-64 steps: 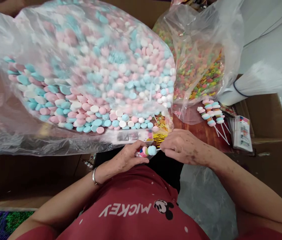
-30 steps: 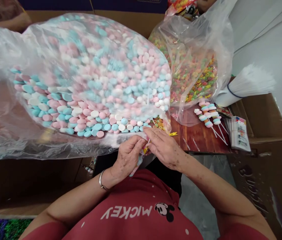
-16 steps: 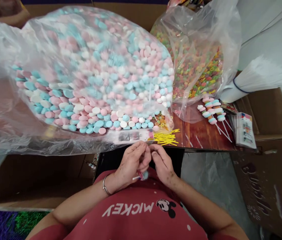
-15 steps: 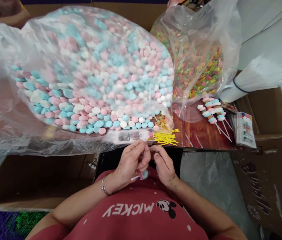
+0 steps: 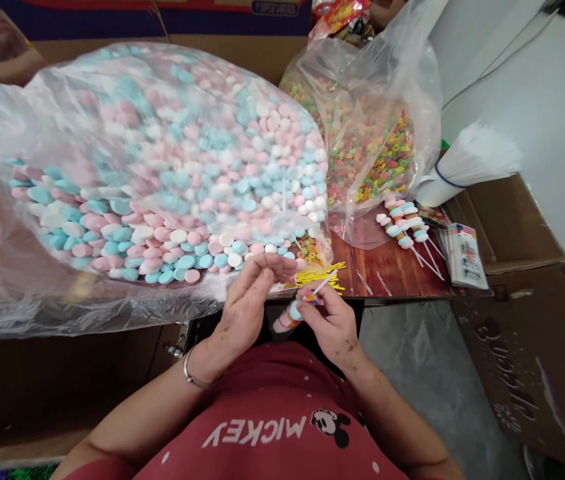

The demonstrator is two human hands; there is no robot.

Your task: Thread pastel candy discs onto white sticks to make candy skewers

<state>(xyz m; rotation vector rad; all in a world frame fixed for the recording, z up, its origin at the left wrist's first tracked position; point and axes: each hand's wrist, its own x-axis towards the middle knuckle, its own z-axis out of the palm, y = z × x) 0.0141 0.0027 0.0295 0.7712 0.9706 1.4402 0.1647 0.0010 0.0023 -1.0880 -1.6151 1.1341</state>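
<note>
My right hand grips a marshmallow skewer near the table's front edge. The white stick pokes up past my fingers, and the pink and blue candy end points down to the left. Some colourful wrapping shows at my fingertips. My left hand is open beside it, fingers stretched toward the table and holding nothing I can see. Just beyond my hands lies a pile of yellow twist ties. Partly under my left fingers is a printed packet, mostly hidden.
A large clear bag of marshmallows covers the table's left. Behind right stands a bag of gummy rings. Finished skewers, a stack of printed bags and bundled white sticks lie right. A cardboard box stands below. Another person's arm shows upper left.
My hands have come apart: the left has opened and moved left and up. The skewer, earlier hanging below my left hand, is now in my right. The view has shifted slightly.
</note>
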